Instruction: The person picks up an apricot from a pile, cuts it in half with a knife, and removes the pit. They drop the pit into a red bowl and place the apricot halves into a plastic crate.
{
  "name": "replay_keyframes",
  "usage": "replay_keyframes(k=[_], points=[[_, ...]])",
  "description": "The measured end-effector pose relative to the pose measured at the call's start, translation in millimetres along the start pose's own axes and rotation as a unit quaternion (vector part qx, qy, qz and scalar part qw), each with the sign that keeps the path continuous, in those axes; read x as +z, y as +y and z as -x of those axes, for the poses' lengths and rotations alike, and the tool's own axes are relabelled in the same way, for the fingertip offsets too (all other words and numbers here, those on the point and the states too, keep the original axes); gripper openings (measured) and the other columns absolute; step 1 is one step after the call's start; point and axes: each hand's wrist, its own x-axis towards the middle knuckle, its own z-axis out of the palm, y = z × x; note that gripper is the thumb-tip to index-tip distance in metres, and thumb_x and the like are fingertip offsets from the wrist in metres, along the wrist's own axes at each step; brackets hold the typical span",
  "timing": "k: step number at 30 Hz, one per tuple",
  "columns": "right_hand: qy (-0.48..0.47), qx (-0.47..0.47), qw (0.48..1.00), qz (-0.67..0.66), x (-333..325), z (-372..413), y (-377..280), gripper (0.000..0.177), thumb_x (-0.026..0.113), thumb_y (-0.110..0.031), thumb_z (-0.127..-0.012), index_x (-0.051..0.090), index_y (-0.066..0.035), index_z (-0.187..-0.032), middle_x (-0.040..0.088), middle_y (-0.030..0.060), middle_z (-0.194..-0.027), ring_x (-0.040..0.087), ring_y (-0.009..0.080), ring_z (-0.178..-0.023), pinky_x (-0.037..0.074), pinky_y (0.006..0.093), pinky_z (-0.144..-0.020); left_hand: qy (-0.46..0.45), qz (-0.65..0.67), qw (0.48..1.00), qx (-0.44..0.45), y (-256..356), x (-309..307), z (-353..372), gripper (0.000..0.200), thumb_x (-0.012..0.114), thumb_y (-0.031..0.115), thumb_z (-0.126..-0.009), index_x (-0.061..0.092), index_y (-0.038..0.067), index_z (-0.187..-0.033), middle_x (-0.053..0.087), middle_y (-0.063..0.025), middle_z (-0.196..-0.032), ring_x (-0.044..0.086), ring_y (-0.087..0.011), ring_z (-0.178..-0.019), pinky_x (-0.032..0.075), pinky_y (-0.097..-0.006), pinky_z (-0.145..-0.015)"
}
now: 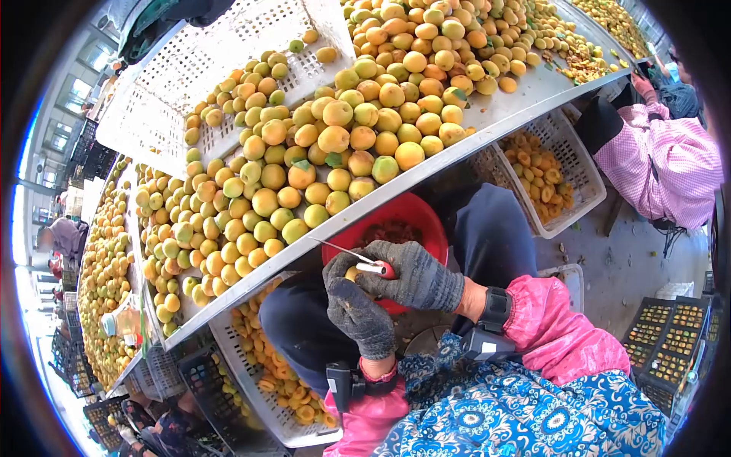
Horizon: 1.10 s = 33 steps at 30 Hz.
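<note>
My right hand [417, 276], in a dark grey knit glove, is closed around a small knife [371, 267] with a thin blade and a red and white handle. The blade points up and left, over my left hand [358, 314]. That hand wears a matching glove, and its fingers are curled round an apricot [352, 273], of which only a small yellow part shows. Both hands are close together above my lap. Just behind them a red basin [435, 221] holds dark brownish bits, partly hidden by my right hand.
A metal-edged table [502, 126] heaped with whole apricots [333, 139] spans the front. A white crate [148, 114] lies tipped on it. Crates of halved apricots stand below, at left [278, 426] and right [586, 186]. A person in a pink checked top [659, 156] sits at right.
</note>
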Motion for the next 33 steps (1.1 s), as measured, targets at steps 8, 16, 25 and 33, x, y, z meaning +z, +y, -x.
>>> replay_keyframes(k=[8, 16, 25, 33], points=[[0.119, 0.189, 0.953, -0.206, 3.1, 13.1, -7.6, 0.023, 0.068, -0.022, -0.087, 0.065, -0.002, -0.096, 0.066, 0.0058, -0.076, 0.059, 0.0097, -0.058, 0.048, 0.0263, -0.053, -0.103, 0.41, 0.868, -0.261, 21.4, -27.9, -4.3, 0.064, 0.033, 0.057, -0.096, 0.061, 0.0, -0.097, 0.06, -0.0087, -0.081, 0.054, -0.0159, -0.057, 0.044, -0.0262, -0.05], [0.02, 0.131, 0.985, 0.108, -16.1, 14.6, 7.9, 0.04, 0.069, -0.037, -0.082, 0.06, -0.005, -0.104, 0.066, 0.0183, -0.084, 0.065, 0.0339, -0.082, 0.05, 0.0401, -0.074, -0.126, 0.511, 0.795, -0.3, 43.7, -92.2, -19.3, 0.047, 0.043, 0.05, -0.094, 0.056, 0.005, -0.096, 0.053, -0.0067, -0.076, 0.038, -0.009, -0.039, 0.03, -0.0236, -0.037], [0.084, 0.083, 0.99, 0.07, -28.7, 19.8, 14.5, 0.027, 0.063, -0.022, -0.089, 0.059, -0.002, -0.106, 0.064, 0.0116, -0.079, 0.062, 0.0155, -0.069, 0.049, 0.0309, -0.063, 0.014, -0.286, 0.958, 0.027, 27.9, -192.6, -45.0, 0.035, 0.051, 0.025, -0.095, 0.059, -0.005, -0.112, 0.061, -0.0136, -0.107, 0.057, -0.0243, -0.099, 0.042, -0.0336, -0.091], [0.086, 0.135, 0.987, 0.017, -44.8, 14.0, 23.0, 0.026, 0.059, -0.021, -0.09, 0.06, -0.001, -0.107, 0.064, 0.0161, -0.082, 0.063, 0.025, -0.077, 0.05, 0.0352, -0.068, -0.165, -0.297, 0.923, 0.179, 21.4, -27.1, -176.4, 0.031, 0.062, 0.018, -0.087, 0.06, -0.002, -0.11, 0.063, -0.0153, -0.103, 0.062, -0.0249, -0.089, 0.049, -0.0337, -0.079]])
